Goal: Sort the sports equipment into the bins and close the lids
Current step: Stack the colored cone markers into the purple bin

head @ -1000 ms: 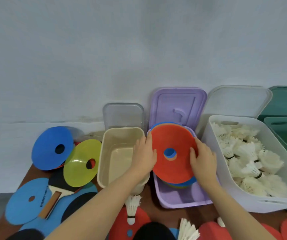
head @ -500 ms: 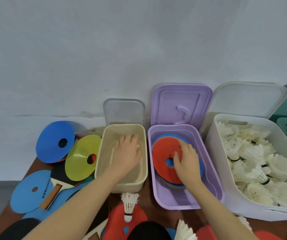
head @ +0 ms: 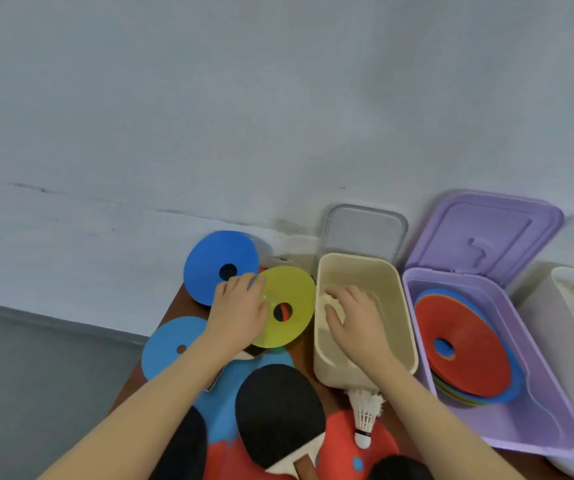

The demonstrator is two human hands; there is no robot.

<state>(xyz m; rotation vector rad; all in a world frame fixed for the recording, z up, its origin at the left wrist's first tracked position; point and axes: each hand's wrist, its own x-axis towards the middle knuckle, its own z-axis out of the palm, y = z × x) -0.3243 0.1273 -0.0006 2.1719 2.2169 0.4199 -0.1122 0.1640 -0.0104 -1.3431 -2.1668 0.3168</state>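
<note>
Item: yellow-green flat plastic disc cone with centre hole [head: 287, 306], propped at the table's left rear against a dark blue flat disc cone [head: 221, 266], just left of the cream plastic bin [head: 401, 306]; now touched at its left edge by the left hand [head: 238, 315], fingers laid over the rim, whether clamped cannot be told; half a second ago this hand was inside the cream bin. Right hand [head: 356, 323], formerly on the stack of red and blue disc cones [head: 462, 351], is now lowered into the cream bin, fingers curled, on what cannot be told. The stack is left lying in the lilac plastic bin [head: 538, 420], lid [head: 486, 237] upright. Judged: previous disc deposited; yellow-green disc taken up next. Unsorted nearby: black-faced table-tennis bat [head: 278, 420]; white feather shuttlecock [head: 365, 414]; light blue flat disc [head: 171, 344].
</note>
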